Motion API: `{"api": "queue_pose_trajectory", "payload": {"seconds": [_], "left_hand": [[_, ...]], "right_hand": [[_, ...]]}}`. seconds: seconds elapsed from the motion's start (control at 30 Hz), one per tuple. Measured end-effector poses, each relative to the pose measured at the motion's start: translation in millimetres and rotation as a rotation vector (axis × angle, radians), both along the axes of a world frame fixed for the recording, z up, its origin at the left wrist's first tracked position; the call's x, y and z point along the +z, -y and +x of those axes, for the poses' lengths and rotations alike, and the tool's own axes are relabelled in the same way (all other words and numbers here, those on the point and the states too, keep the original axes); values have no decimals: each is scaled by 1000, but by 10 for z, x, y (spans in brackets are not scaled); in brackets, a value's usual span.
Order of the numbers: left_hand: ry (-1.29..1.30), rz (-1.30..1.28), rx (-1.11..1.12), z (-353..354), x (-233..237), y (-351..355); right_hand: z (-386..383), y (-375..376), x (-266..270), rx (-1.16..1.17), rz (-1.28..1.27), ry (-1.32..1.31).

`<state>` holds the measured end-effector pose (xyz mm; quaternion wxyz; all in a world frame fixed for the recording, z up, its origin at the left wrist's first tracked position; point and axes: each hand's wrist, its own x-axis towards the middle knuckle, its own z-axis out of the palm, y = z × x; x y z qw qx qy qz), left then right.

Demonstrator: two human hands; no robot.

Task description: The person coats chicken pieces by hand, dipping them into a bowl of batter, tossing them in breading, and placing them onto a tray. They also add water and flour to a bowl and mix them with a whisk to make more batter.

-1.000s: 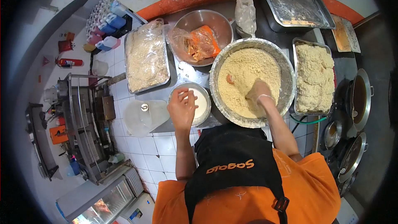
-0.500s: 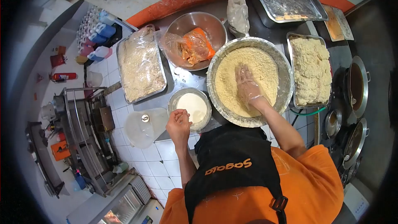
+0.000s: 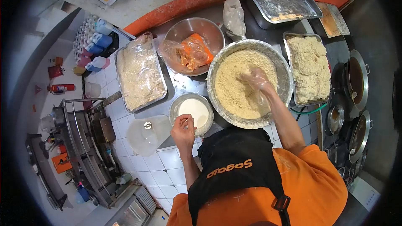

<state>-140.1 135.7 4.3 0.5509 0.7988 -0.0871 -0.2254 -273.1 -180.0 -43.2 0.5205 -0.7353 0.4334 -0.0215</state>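
Steel counter [image 3: 186,83] carries the crumb bowl [image 3: 212,84]; my gloved right hand [image 3: 256,79] is inside it on the crumbs [image 3: 232,88], fingers bent, grip not discernible. My left hand [image 3: 183,128], fingers curled together, hovers just left of that bowl, at the batter bowl [image 3: 175,104].

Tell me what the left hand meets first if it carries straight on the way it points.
The left hand points forward at the small metal bowl of white liquid. Straight on, it would probably meet that bowl's near rim first, though its height above the rim is unclear.

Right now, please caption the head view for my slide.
Gloved right hand in the crumb bowl; left hand beside the small white-filled bowl.
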Motion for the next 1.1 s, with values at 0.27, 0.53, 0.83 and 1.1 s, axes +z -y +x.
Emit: {"api": "queue_pose_trajectory", "payload": {"seconds": [0.27, 0.53, 0.83, 1.1], "left_hand": [[23, -42, 2, 81, 6, 10], [49, 21, -56, 71, 32, 33], [92, 55, -104, 122, -6, 45], [68, 102, -126, 129, 18, 96]], "right_hand": [[-167, -344, 574, 86, -311, 178], [-390, -503, -221, 259, -371, -608], [-221, -556, -53, 212, -247, -426], [93, -609, 376, 738, -1179, -725]]}}
